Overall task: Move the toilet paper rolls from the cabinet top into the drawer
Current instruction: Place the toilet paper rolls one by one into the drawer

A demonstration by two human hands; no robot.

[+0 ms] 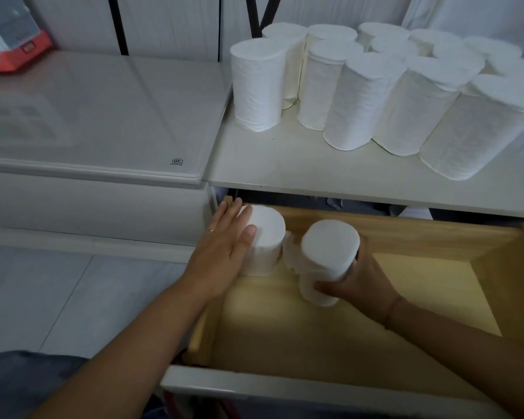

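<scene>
Several white toilet paper rolls (pixel 360 86) stand upright on the white cabinet top (pixel 285 167). Below it the wooden drawer (pixel 406 297) is pulled open. One roll (pixel 266 237) stands upright in the drawer's back left corner. My left hand (pixel 224 252) rests flat against that roll's left side, fingers spread. My right hand (pixel 357 282) grips a second roll (pixel 327 255) from the right, held upright just beside the first roll, low in the drawer. A loose paper end hangs on its left side.
A white appliance with a flat lid (pixel 97 116) stands left of the cabinet. An orange-and-grey box (pixel 15 43) sits at its far left back. The drawer's white front panel (pixel 254 385) is nearest me. Pale floor tiles (pixel 58 297) lie at left.
</scene>
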